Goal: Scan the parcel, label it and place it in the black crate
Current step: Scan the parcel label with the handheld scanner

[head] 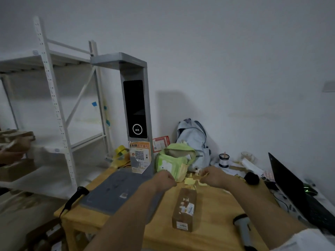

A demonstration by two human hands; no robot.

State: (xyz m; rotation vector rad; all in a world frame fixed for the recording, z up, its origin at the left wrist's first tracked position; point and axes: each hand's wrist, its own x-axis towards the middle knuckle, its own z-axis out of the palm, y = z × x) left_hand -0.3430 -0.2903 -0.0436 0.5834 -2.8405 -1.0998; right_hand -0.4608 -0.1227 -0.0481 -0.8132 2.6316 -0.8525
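A long brown cardboard parcel (pixel 184 209) with white labels lies on the wooden table (pixel 213 232), in front of me. Both hands are beyond its far end, over a heap of yellow paper slips (pixel 190 181). My left hand (pixel 165 180) is closed in a fist at the edge of the heap. My right hand (pixel 212 175) is closed too, fingers pinched at the slips; whether it holds one I cannot tell. A grey handheld scanner (pixel 243 230) lies at the table's front right. No black crate shows.
A grey scanning station (pixel 135 109) with a flat pad (pixel 116 192) stands at the table's left. A black barcode scanner (pixel 76 196) sits at the left edge. A green bag (pixel 174 160), a backpack (pixel 194 140), a laptop (pixel 293 192), white shelving (pixel 54 98) and another person's hand (pixel 7 156) are around.
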